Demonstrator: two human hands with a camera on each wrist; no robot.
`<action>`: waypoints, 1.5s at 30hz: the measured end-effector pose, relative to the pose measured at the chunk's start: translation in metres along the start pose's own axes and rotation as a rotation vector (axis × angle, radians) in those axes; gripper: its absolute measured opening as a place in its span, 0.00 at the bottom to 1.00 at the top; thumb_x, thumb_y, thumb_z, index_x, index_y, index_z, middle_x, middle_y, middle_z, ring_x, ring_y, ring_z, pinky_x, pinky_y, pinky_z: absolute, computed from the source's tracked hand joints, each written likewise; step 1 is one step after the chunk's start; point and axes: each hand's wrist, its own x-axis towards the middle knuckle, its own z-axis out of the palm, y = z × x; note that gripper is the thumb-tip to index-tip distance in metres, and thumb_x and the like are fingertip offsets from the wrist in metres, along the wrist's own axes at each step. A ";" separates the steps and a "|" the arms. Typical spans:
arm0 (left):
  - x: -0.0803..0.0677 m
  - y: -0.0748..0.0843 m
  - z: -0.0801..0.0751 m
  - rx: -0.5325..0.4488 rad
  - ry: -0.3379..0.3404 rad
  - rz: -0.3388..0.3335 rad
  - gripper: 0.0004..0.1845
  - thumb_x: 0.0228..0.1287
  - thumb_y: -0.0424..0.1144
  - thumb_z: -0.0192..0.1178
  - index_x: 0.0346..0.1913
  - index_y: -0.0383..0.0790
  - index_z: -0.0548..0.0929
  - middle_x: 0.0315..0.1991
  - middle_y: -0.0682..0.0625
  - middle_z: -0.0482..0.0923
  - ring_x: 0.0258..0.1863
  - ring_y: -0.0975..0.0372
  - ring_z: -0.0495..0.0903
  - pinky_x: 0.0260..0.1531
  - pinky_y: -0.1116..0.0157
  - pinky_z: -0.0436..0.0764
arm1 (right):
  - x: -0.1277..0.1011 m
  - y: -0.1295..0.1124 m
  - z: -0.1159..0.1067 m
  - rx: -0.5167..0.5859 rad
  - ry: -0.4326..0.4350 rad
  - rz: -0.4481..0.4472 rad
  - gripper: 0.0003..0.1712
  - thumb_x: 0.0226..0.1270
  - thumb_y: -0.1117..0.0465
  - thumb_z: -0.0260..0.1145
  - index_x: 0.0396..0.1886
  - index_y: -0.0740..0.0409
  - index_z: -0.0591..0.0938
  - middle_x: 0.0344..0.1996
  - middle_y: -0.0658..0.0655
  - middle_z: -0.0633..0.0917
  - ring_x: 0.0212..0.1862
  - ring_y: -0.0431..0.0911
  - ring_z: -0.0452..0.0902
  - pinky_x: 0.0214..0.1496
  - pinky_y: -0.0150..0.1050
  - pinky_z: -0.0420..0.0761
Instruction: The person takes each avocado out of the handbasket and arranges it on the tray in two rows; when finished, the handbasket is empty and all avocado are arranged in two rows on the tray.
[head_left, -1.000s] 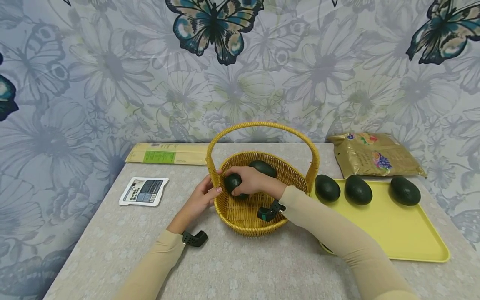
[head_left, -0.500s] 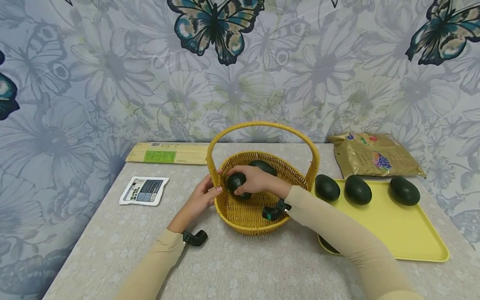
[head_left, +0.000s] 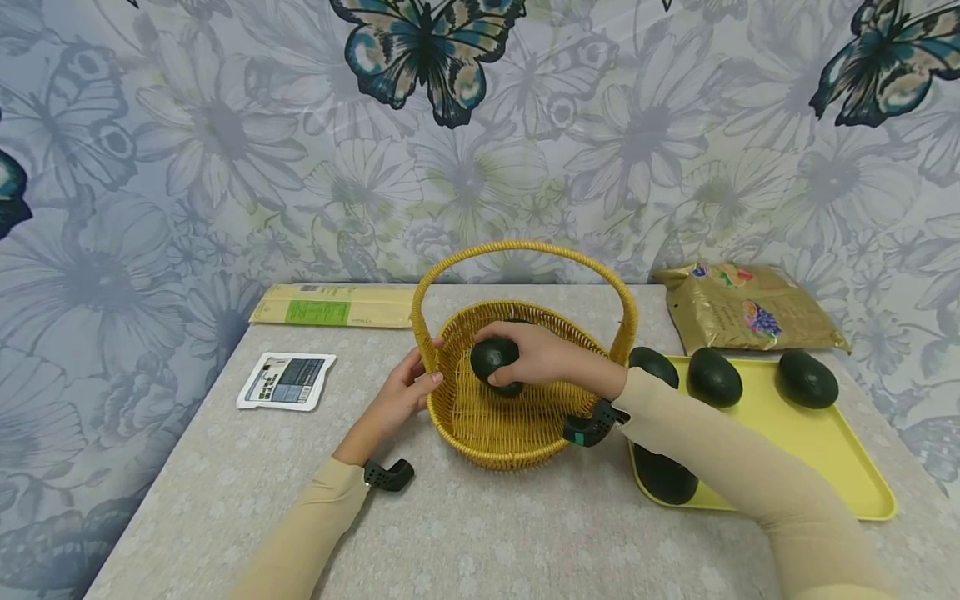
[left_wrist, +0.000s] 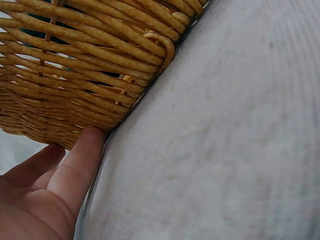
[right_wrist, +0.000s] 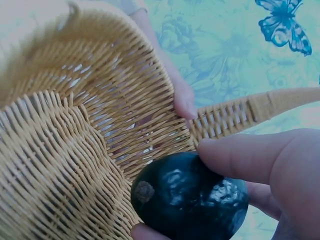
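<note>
My right hand (head_left: 528,354) grips a dark green avocado (head_left: 492,357) between thumb and fingers, over the inside of a yellow wicker basket (head_left: 487,429). In the right wrist view the avocado (right_wrist: 190,197) shows its brown stem end, held above the woven wall. Behind the hand, a second avocado in the basket is almost hidden. My left hand (head_left: 399,396) rests against the basket's left side, by the foot of its arched handle (head_left: 525,246). In the left wrist view its extended fingers (left_wrist: 75,172) touch the outer wall low down.
A yellow tray (head_left: 810,467) with several avocados stands right of the basket, partly under my right sleeve. A gold foil bag (head_left: 750,308) lies behind it. At left are a flat white packet (head_left: 287,382) and a long pale-yellow package (head_left: 337,306). A patterned cloth hangs behind the table.
My right hand has moved right and slightly up with the avocado, away from the basket's left wall. The sleeve now uncovers an avocado at the tray's front left. My left hand stays put.
</note>
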 end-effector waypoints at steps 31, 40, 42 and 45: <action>-0.001 0.002 0.000 -0.001 -0.008 0.001 0.33 0.79 0.36 0.51 0.81 0.48 0.55 0.76 0.31 0.58 0.69 0.41 0.69 0.52 0.65 0.84 | -0.132 0.026 -0.045 0.117 0.002 -0.088 0.34 0.67 0.58 0.71 0.72 0.47 0.73 0.64 0.58 0.80 0.51 0.48 0.83 0.49 0.40 0.83; 0.000 0.003 -0.001 0.010 -0.017 0.003 0.33 0.80 0.39 0.51 0.82 0.50 0.54 0.77 0.32 0.57 0.71 0.38 0.67 0.53 0.64 0.84 | -0.167 0.059 -0.051 0.198 0.022 -0.121 0.32 0.69 0.61 0.70 0.71 0.54 0.72 0.65 0.65 0.77 0.52 0.41 0.84 0.49 0.37 0.85; -0.001 0.003 -0.001 0.008 -0.019 0.007 0.33 0.80 0.38 0.51 0.82 0.49 0.54 0.77 0.32 0.58 0.70 0.38 0.68 0.52 0.64 0.84 | -0.173 0.064 -0.052 0.210 0.036 -0.134 0.32 0.69 0.63 0.69 0.72 0.56 0.72 0.65 0.66 0.77 0.51 0.39 0.83 0.48 0.37 0.85; -0.001 0.003 0.000 0.012 -0.015 0.011 0.33 0.80 0.37 0.50 0.82 0.49 0.54 0.76 0.31 0.58 0.70 0.38 0.68 0.52 0.65 0.84 | -0.182 0.073 -0.054 0.209 0.075 -0.128 0.33 0.68 0.64 0.70 0.72 0.58 0.72 0.66 0.68 0.76 0.46 0.36 0.83 0.43 0.35 0.84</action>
